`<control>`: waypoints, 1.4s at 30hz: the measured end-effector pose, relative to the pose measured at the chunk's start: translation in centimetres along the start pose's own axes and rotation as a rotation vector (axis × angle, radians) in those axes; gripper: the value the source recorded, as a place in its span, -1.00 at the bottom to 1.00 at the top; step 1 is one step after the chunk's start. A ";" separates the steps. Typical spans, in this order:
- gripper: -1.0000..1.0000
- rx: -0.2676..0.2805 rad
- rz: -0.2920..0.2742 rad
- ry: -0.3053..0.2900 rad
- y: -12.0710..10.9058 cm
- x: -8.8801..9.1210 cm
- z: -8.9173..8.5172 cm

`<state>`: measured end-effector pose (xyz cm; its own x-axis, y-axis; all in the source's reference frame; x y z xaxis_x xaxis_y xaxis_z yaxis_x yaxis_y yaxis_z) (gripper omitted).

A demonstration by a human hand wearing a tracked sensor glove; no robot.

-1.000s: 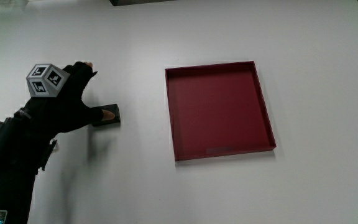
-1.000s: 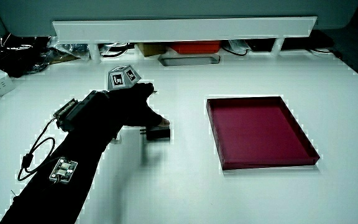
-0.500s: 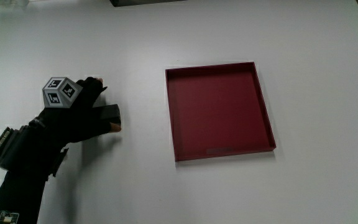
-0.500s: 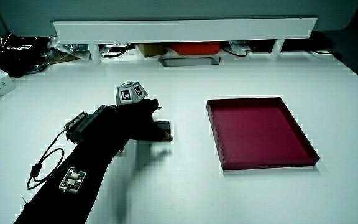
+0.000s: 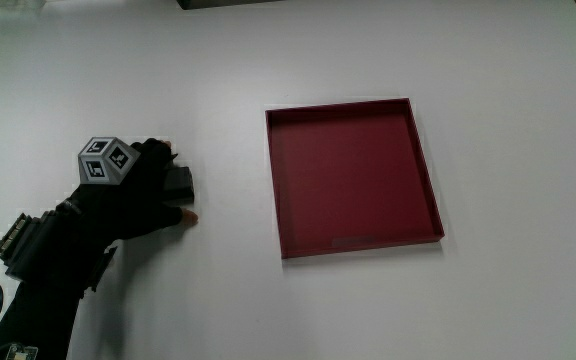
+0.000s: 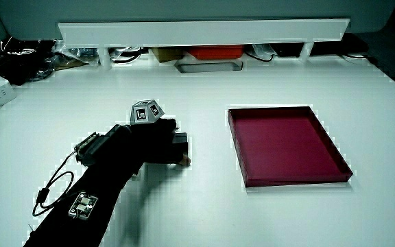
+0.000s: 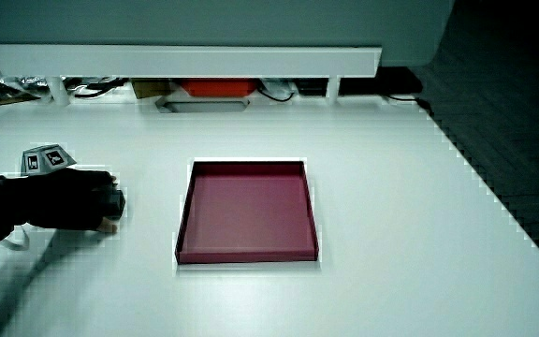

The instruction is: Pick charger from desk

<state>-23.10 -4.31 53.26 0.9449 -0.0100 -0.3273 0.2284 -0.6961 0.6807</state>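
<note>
A: Since the earlier frame: hand (image 5: 133, 195) shifted toward the red tray (image 5: 428, 180); charger (image 5: 179, 180) moved with it.

B: Grip?

A: Fingers curled around the charger, thumb beneath. Appears raised just off the table (image 5: 268, 310), though the views leave that uncertain.

B: Entries, near to far?

A: Forearm (image 6: 81, 199) with cable; hand, patterned cube (image 5: 105, 161) on its back; charger, dark and blocky, held beside the tray and apart from it; tray, nothing in it; low partition (image 6: 204, 30) with clutter under it.

B: Step in hand?

A: Pick, grasp made. Next calls for a clean upward lift, grip kept firm.

B: Writing?

A: None legible; only the cube's black-and-white markers.
</note>
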 end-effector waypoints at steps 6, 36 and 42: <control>0.04 0.012 -0.006 0.010 -0.1 0.0 0.2; 1.00 0.148 -0.161 0.037 -1.9 3.7 1.9; 1.00 0.167 -0.264 0.044 -1.9 6.7 2.4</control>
<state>-17.78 -4.75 48.22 0.8682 0.2152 -0.4471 0.4289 -0.7786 0.4581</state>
